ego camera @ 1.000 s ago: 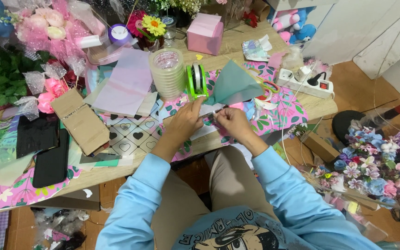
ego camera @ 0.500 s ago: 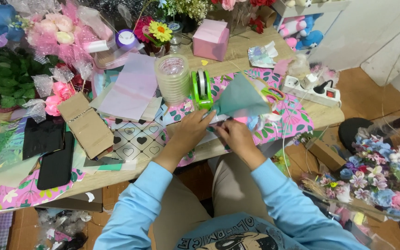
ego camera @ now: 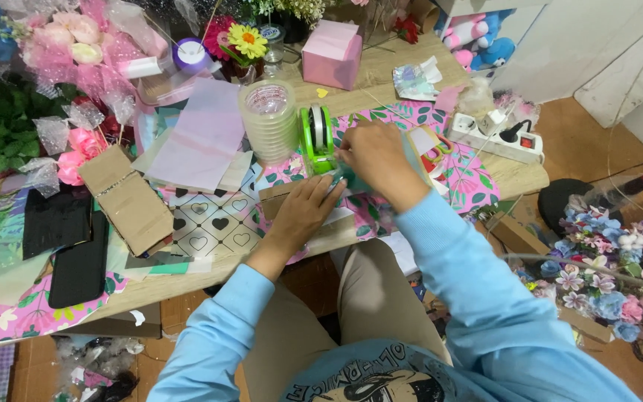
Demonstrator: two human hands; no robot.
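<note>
Light blue sleeves are seen nearest the camera, reaching forward from the lap over the near edge of the wooden table (ego camera: pixel 351 82). The left hand (ego camera: pixel 301 212) is laid palm down on the table, its fingers only loosely bent, and the lower part of a teal paper piece (ego camera: pixel 353 179) is pressed beneath them against a strip of cardboard. The right hand (ego camera: pixel 373 156) is held just above and beyond it, fingers curled and pinched together at the front of the green tape dispenser (ego camera: pixel 317 138); whether the tape end is actually gripped cannot be told, since the fingertips are hidden. The teal paper lies between the two hands, mostly covered by them, just right of the dispenser's foot.

To the left, a folded brown cardboard piece (ego camera: pixel 128 197) and two black flat cases (ego camera: pixel 76 246) are spread over patterned sheets. Touching the dispenser's left side, a stack of clear plastic cups (ego camera: pixel 268 119) is stood upright. Pale lilac paper sheets (ego camera: pixel 202 134) are laid left of the cups. Further back, a pink box (ego camera: pixel 330 53) is set near the far edge, with a yellow artificial flower (ego camera: pixel 247 39) beside it. A white power strip (ego camera: pixel 496 138) rests at the right end of the table.
</note>
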